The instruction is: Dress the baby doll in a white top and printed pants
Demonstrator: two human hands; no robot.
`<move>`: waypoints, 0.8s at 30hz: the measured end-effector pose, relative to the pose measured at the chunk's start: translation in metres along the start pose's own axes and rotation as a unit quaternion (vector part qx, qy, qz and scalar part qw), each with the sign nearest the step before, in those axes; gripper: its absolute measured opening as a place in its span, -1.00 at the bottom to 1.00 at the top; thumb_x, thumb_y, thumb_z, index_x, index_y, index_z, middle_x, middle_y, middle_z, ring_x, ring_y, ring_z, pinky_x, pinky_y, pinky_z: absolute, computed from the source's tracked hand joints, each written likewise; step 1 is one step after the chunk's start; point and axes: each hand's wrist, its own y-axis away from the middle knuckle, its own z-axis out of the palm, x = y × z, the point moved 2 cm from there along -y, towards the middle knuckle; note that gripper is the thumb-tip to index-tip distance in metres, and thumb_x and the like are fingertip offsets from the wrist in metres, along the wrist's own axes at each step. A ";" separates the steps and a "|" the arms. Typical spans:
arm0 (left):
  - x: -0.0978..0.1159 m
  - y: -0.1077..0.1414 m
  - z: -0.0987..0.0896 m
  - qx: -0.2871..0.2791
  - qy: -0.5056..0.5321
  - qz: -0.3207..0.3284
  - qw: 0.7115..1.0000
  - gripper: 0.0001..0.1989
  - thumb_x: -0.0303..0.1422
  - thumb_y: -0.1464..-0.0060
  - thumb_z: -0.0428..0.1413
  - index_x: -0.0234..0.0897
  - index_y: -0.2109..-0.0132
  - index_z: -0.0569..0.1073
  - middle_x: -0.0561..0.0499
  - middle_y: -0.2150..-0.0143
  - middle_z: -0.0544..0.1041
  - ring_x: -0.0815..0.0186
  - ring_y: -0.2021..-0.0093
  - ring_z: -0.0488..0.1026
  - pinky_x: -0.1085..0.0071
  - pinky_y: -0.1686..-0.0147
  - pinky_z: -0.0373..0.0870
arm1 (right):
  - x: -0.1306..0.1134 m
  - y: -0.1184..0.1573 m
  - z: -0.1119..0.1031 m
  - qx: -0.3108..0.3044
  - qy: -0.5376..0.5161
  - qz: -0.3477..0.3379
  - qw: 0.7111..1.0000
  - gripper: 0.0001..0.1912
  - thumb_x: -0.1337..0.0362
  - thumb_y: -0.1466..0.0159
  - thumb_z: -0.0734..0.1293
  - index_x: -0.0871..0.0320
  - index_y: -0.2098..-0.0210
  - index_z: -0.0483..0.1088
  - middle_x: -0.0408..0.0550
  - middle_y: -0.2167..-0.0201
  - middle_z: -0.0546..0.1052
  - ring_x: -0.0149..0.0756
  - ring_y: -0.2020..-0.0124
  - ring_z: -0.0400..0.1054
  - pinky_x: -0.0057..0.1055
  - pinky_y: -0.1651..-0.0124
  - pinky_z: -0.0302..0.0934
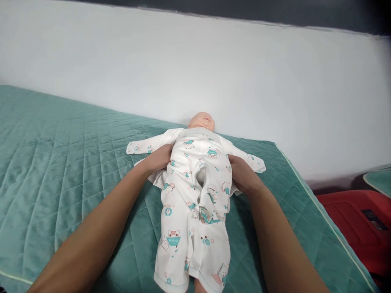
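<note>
A baby doll lies on its back with its bald head [202, 121] by the wall. White baby pants [195, 191] with teal and red animal prints cover its front, and the grey waistband sits just below the chin. Under them is a matching long-sleeved top [152, 142], both sleeves spread outward. My left hand [161, 158] is closed at the left side of the pants. On the opposite side, my right hand [242, 173] is closed at the pants' edge. The fingertips of both hands are hidden behind the fabric. Bits of the doll's legs show at the cuffs.
A green quilted cover [76, 175] spreads under the doll, with light piping along its right edge. A white wall [195, 69] rises right behind the head. Beyond the right edge, lower down, stands a red object [351, 219] with a dark label.
</note>
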 end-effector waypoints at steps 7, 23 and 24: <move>0.007 0.008 0.013 0.037 0.282 -0.061 0.957 -0.55 -0.30 0.16 0.27 -0.40 0.07 0.56 -0.19 0.06 0.63 -0.03 -0.01 0.52 0.17 0.03 0.48 | 0.002 0.001 0.004 -0.028 -0.152 0.009 0.988 -0.64 0.16 -0.05 0.45 0.13 0.16 0.58 -0.04 0.32 0.65 -0.08 0.25 0.52 -0.24 0.18 0.42; -0.004 0.005 0.015 -0.014 0.373 -0.082 0.924 -0.48 -0.39 0.25 0.34 -0.37 0.03 0.55 -0.20 0.05 0.63 -0.05 -0.03 0.52 0.13 0.02 0.50 | -0.005 0.001 0.002 0.005 -0.033 -0.022 0.999 -0.73 0.24 -0.07 0.40 0.13 0.23 0.59 -0.01 0.36 0.65 0.02 0.16 0.49 -0.17 0.13 0.40; -0.006 0.005 0.015 -0.020 0.367 -0.070 0.927 -0.45 -0.40 0.25 0.34 -0.36 0.00 0.54 -0.20 0.02 0.61 -0.06 -0.05 0.51 0.12 0.00 0.49 | -0.004 0.001 0.002 0.009 -0.027 -0.023 0.999 -0.74 0.25 -0.07 0.40 0.13 0.24 0.59 -0.01 0.37 0.65 0.02 0.17 0.49 -0.17 0.13 0.40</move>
